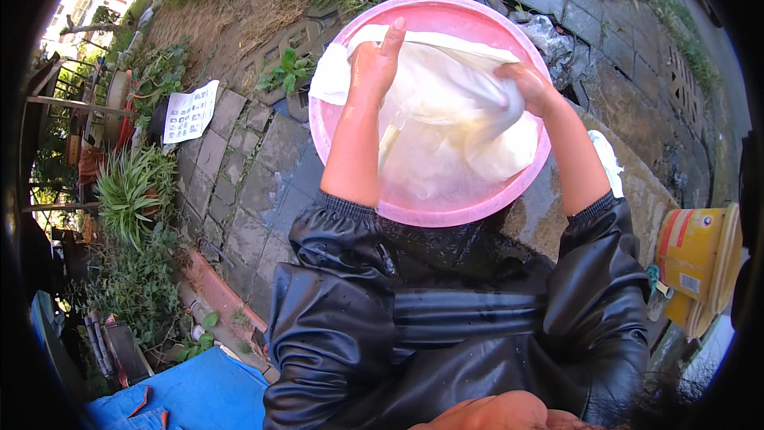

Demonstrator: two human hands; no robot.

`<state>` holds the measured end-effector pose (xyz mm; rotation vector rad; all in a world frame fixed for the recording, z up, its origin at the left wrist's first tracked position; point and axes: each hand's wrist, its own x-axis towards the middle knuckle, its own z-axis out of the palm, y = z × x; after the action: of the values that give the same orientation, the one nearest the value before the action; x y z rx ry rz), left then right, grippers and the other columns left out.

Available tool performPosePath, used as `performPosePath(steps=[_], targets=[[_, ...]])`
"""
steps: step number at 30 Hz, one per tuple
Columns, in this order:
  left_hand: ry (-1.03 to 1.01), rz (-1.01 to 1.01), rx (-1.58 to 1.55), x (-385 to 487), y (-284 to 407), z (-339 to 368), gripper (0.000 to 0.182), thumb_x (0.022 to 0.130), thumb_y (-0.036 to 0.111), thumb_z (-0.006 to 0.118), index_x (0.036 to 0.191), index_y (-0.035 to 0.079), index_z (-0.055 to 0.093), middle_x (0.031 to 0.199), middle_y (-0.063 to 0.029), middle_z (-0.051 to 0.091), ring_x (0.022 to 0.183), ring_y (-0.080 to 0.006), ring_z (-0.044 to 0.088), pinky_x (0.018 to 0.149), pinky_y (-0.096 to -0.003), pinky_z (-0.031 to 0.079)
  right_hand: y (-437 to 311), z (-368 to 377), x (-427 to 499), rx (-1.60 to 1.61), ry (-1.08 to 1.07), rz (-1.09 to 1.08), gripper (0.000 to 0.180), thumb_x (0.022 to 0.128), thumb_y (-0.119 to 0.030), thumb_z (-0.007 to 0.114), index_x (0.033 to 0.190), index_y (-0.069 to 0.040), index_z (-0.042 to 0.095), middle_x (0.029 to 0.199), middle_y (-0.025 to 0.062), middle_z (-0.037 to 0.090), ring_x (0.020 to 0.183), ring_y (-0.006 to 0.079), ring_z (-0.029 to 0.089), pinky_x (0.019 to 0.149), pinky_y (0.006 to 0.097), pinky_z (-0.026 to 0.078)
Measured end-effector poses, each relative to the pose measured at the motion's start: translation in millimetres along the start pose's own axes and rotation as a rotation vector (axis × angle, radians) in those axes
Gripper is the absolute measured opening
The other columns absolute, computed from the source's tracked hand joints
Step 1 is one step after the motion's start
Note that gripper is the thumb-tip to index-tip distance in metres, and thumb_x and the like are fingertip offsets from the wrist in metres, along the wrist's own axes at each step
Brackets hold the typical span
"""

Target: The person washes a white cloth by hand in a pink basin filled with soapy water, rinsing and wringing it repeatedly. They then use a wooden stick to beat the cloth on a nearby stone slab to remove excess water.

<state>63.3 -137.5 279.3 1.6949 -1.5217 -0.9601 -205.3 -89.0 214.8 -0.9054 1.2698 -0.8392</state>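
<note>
A round pink plastic basin [412, 215] holds cloudy water in front of me. Both hands are wet and grip a soaked white cloth [441, 71] stretched across the basin. My left hand [376, 63] clasps the cloth's left part, thumb pointing up. My right hand [528, 83] pinches its upper right edge, and folds hang twisted below it. The lower part of the cloth spreads into the water. White fabric [333, 77] drapes over the left rim; whether it belongs to the same piece I cannot tell.
Grey paving [250, 191] surrounds the basin. White fabric [607, 161] lies beyond my right forearm, near a yellow plastic bucket [695, 251]. A printed sheet [190, 112] and a spiky-leaved plant [134, 191] are at left. Clear plastic film [549, 42] lies behind the basin.
</note>
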Motion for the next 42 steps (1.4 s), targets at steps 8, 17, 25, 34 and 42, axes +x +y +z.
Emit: performPosePath(steps=[8,17,25,34,42], targets=[[-0.448,0.367,0.348,5.5,-31.4,13.7,0.074,0.068,0.053,0.073,0.114,-0.002,0.057,0.111,-0.0191,0.061,0.097,-0.0264,0.059,0.086,-0.0349,0.044,-31.9,7.1,-43.8,0.331,-0.378,0.051,0.040,0.089,-0.027,0.055,0.113,0.004,0.056,0.104,0.0131,0.064,0.091,0.0188,0.064,0.081,0.0310,0.051],[-0.892,0.375,0.258,-28.7,-79.6,97.3,0.052,0.073,0.027,0.070,0.118,0.004,0.058,0.103,-0.0095,0.063,0.100,-0.0203,0.057,0.088,-0.0331,0.044,-50.5,0.5,-33.8,0.056,-0.366,-0.035,0.038,0.084,-0.033,0.063,0.103,0.000,0.063,0.095,0.0089,0.066,0.078,0.0147,0.063,0.072,0.0278,0.051],[-1.108,-0.232,-0.414,-23.0,-82.2,64.5,0.036,0.090,0.024,0.050,0.115,0.001,0.061,0.107,-0.0097,0.064,0.094,-0.0149,0.060,0.082,-0.0283,0.047,-26.8,-31.2,31.8,-0.265,0.311,-0.371,0.042,0.075,-0.028,0.074,0.107,-0.004,0.059,0.091,0.0023,0.064,0.079,0.0089,0.058,0.073,0.0238,0.047],[-0.881,-0.251,-1.345,-22.2,-75.6,59.2,0.055,0.094,0.037,0.041,0.134,-0.001,0.039,0.130,-0.0156,0.050,0.118,-0.0302,0.050,0.103,-0.0424,0.036,-12.8,-8.7,21.4,-1.109,0.103,-0.217,0.064,0.069,-0.034,0.075,0.122,-0.006,0.054,0.125,0.0175,0.054,0.114,0.0286,0.052,0.097,0.0357,0.039],[-0.749,-0.018,-1.570,-18.4,-47.2,54.6,0.050,0.093,0.033,0.044,0.130,-0.002,0.043,0.127,-0.0162,0.052,0.116,-0.0308,0.051,0.101,-0.0440,0.038,44.4,31.1,33.0,-0.320,-0.155,-0.187,0.048,0.074,-0.021,0.068,0.116,-0.001,0.055,0.107,0.0107,0.063,0.097,0.0208,0.059,0.087,0.0313,0.044]])
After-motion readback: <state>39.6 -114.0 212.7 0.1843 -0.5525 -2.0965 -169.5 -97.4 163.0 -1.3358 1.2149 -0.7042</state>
